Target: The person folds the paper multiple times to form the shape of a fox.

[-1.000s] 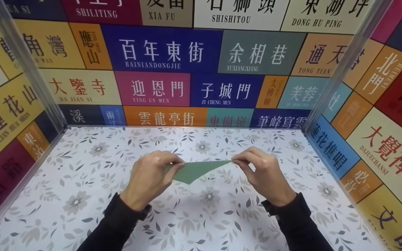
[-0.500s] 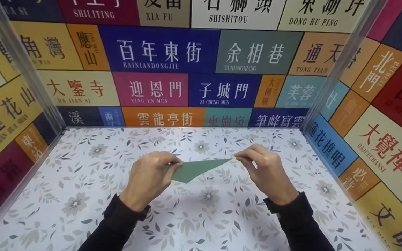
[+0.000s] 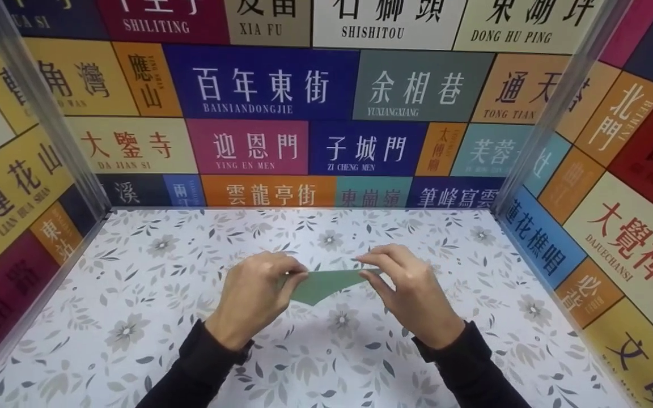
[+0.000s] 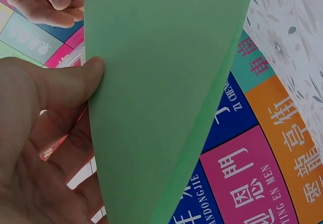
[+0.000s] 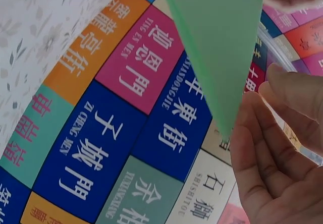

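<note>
A folded sheet of green paper (image 3: 326, 284), roughly triangular, is held up above the table. My left hand (image 3: 255, 297) pinches its upper edge between thumb and fingers. In the left wrist view the thumb lies on the front of the green paper (image 4: 151, 72), and its two layers stand slightly apart along one side. My right hand (image 3: 414, 294) is at the paper's right corner, thumb and forefinger parted. From the right wrist, the fingers of that hand (image 5: 277, 153) are beside the pointed tip of the green paper (image 5: 217, 47), with a gap between them and the thumb.
Beneath the hands is a table (image 3: 326, 362) covered in white floral paper. Panels of coloured Chinese place-name signs (image 3: 258, 82) stand behind it and on both sides. Clear corner posts (image 3: 553, 107) join the panels.
My right hand has let go of the paper's right corner and shifted left along it, its thumb and forefinger now parted. My left hand keeps its pinch, moving slightly right and down.
</note>
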`<state>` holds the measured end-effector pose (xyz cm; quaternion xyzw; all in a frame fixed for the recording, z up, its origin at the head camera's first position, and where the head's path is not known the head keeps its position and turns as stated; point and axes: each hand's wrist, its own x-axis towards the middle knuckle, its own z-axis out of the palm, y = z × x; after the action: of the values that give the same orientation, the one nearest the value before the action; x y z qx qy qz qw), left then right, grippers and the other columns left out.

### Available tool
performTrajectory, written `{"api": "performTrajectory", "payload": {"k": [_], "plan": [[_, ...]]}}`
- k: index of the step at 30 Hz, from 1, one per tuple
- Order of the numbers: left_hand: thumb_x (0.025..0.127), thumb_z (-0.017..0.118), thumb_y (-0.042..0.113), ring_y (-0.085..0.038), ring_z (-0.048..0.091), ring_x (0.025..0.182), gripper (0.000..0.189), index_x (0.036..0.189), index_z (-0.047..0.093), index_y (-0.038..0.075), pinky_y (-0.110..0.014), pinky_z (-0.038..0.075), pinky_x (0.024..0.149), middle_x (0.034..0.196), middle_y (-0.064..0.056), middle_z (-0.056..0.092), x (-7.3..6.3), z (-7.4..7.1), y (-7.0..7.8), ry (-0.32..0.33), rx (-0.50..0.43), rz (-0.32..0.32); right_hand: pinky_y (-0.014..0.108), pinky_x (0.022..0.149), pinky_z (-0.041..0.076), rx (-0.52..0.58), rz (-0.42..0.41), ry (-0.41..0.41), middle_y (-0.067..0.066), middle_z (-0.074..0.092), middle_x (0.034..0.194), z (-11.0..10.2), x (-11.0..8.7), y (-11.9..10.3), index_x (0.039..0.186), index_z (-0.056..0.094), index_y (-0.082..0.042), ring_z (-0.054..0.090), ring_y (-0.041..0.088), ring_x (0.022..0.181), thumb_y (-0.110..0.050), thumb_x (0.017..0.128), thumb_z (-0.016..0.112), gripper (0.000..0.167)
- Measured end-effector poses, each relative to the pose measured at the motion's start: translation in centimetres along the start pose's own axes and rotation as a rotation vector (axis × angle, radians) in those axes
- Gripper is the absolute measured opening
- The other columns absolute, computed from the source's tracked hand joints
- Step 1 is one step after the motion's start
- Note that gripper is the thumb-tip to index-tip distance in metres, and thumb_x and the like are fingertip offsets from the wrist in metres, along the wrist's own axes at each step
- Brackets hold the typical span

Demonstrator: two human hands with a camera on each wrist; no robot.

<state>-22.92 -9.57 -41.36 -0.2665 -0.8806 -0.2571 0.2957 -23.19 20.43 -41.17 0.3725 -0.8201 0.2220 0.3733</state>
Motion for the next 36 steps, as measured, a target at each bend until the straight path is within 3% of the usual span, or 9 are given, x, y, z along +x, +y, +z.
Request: {"api": "performTrajectory", "payload": {"k": [9, 18, 28, 36], "plan": [[0.099, 0.094, 0.022, -0.013, 0.081, 0.081, 0.005, 0.100, 0.090, 0.023, -0.032, 0.066, 0.069, 0.093, 0.008, 0.086, -0.3, 0.4, 0.8, -0.008, 0.010, 0.048, 0.022, 0.082, 0.065, 0.008, -0.023, -0.050, 0.002, 0.077, 0.112, 1.7, -0.3, -1.1, 0.121, 0.083, -0.012, 0.076, 0.013, 0.098, -0.006, 0.096, 0.095, 0.028], [0.100, 0.094, 0.023, -0.013, 0.080, 0.080, 0.005, 0.099, 0.088, 0.023, -0.032, 0.065, 0.069, 0.092, 0.007, 0.086, -0.2, 0.9, 1.0, -0.011, 0.023, 0.083, 0.020, 0.079, 0.063, 0.055, -0.036, -0.043, 0.000, 0.076, 0.106, 2.6, -0.4, -1.3, 0.112, 0.083, -0.011, 0.074, 0.011, 0.091, -0.004, 0.097, 0.093, 0.019], [0.098, 0.097, 0.026, -0.012, 0.078, 0.081, 0.011, 0.104, 0.088, 0.023, -0.031, 0.064, 0.068, 0.095, 0.007, 0.085, -0.5, 1.5, 1.4, 0.004, 0.006, 0.102, 0.019, 0.077, 0.063, 0.053, -0.012, -0.057, 0.000, 0.074, 0.101, 2.6, -0.6, -1.7, 0.110, 0.082, -0.013, 0.073, 0.009, 0.087, -0.001, 0.097, 0.092, 0.020], [0.099, 0.095, 0.023, -0.010, 0.080, 0.080, 0.010, 0.105, 0.088, 0.022, -0.026, 0.064, 0.067, 0.094, 0.008, 0.085, -0.6, 2.4, 1.9, 0.030, -0.012, 0.173, 0.018, 0.072, 0.060, 0.078, -0.015, -0.075, -0.001, 0.075, 0.099, 2.6, -0.7, -1.8, 0.108, 0.083, -0.012, 0.071, 0.008, 0.082, -0.003, 0.098, 0.092, 0.016]]}}
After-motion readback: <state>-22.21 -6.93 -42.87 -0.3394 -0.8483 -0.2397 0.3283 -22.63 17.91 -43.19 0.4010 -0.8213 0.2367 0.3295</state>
